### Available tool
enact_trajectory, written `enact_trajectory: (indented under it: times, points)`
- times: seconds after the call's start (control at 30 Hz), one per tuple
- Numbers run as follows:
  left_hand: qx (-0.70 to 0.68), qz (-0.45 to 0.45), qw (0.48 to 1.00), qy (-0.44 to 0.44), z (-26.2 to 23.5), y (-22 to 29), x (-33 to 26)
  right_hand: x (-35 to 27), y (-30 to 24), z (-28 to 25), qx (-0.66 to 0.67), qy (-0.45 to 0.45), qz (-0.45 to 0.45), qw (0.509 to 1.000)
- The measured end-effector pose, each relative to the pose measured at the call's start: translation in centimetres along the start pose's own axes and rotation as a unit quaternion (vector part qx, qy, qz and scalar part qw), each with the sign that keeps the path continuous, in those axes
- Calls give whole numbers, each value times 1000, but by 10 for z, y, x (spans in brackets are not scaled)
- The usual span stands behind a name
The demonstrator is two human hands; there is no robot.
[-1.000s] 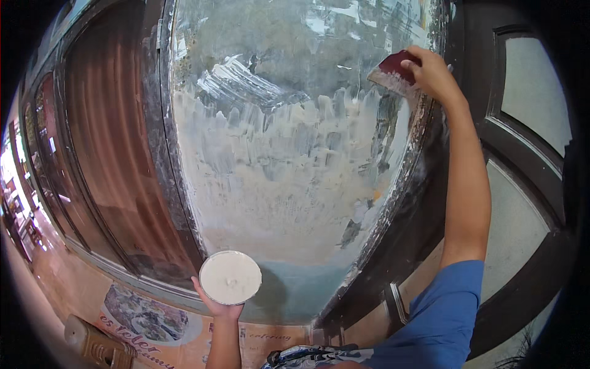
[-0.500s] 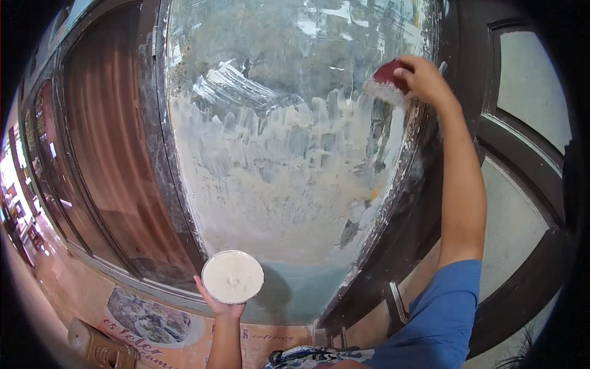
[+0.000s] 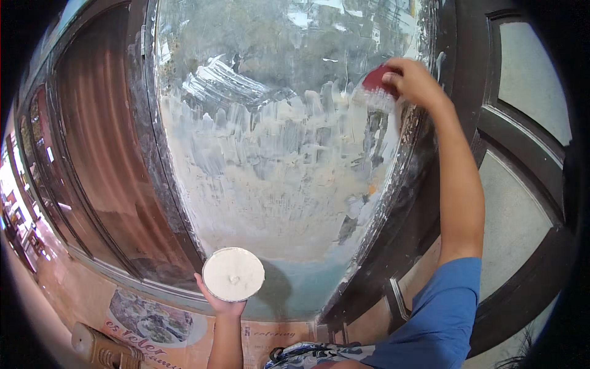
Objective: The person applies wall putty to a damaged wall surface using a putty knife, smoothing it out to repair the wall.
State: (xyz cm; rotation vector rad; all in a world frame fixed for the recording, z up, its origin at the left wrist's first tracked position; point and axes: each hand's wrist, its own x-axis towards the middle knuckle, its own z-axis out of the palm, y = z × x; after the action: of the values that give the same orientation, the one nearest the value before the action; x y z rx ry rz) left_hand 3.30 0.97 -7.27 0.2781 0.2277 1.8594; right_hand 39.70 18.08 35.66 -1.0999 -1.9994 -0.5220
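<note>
My right hand (image 3: 413, 83) is closed on a dark red putty scraper (image 3: 377, 78), whose edge is smeared with pale filler. The scraper lies against the upper right part of a wall panel (image 3: 276, 160), close to its chipped right border. Patchy whitish filler covers the middle of the panel, while bare grey surface shows above it. Low at the panel's left, my left hand (image 3: 222, 302) grips a round container of creamy off-white putty (image 3: 233, 273) from beneath. Most of the left fingers are hidden under the container.
Dark wooden framing (image 3: 522, 141) with pale panels stands at the right. On the left is a dark-framed window with a brown curtain (image 3: 101, 135) behind it. A brown plastic stool or chair (image 3: 98, 341) and a printed banner (image 3: 166, 326) are at the lower left.
My right hand and the scraper have shifted slightly left and down along the panel. The left hand still holds the putty container in nearly the same place.
</note>
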Motion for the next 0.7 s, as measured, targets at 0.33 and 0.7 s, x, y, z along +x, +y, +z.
enact_trajectory:
  times: [0.33,0.7]
  points:
    - [15,14,1000,5,-14,4,1,-28,-17,19,-59,-227,-8,972]
    - [-2,10,1000,8,-13,1,4,2,1,-21,48,-27,50,997]
